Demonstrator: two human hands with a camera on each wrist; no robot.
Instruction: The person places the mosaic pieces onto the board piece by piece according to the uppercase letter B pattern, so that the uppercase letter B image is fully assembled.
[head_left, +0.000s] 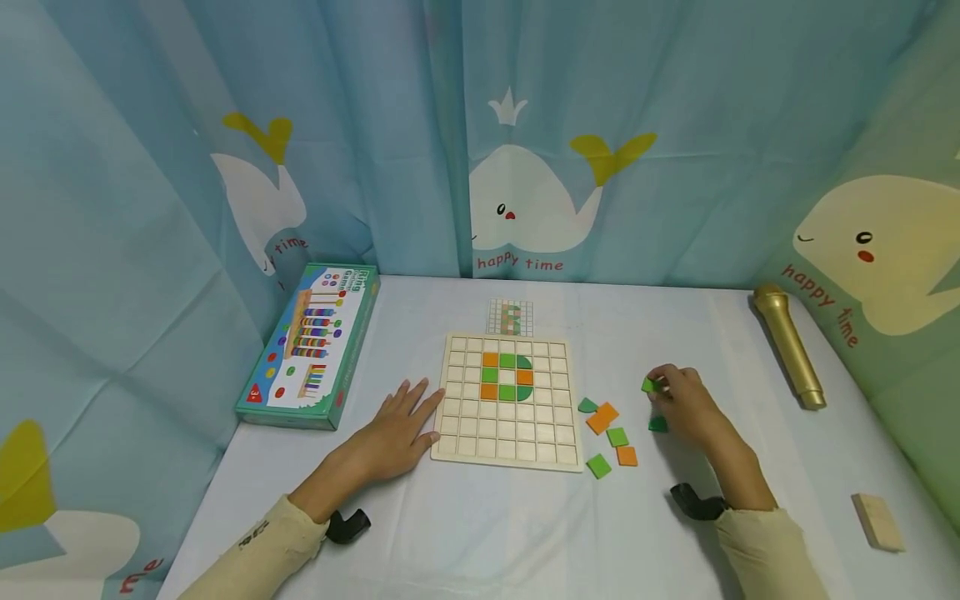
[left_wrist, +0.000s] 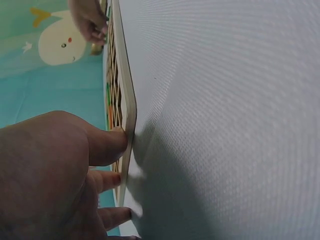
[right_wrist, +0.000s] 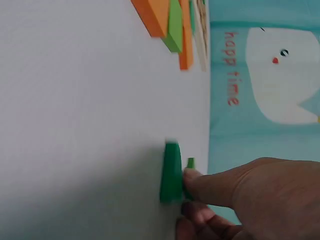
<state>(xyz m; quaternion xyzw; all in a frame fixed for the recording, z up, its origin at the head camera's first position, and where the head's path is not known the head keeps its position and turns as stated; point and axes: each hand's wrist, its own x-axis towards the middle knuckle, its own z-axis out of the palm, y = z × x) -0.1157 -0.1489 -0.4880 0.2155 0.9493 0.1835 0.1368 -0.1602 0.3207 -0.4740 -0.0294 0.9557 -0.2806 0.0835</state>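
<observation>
A green-edged game box [head_left: 311,346] lies at an angle at the far left of a white table [head_left: 465,533]. To its right, a person's left hand [head_left: 393,433] rests palm down with fingers spread, the thumb touching the edge of a pale gridded board [head_left: 506,450]. On the board, eight coloured tiles [head_left: 489,375] in orange, light green and dark green form a ring around one cell, with two rounded corners on the right. A small pattern card [head_left: 510,318] lies just beyond the board's far edge. Loose tiles [head_left: 618,437], orange and green, lie scattered just right of the board. Farther right, the right hand [head_left: 686,408] pinches a light green tile [head_left: 649,385] between thumb and fingers, near a dark green piece [head_left: 657,424] on the table. A gold, microphone-shaped object [head_left: 789,346] and a wooden block [head_left: 879,522] lie at far right.
</observation>
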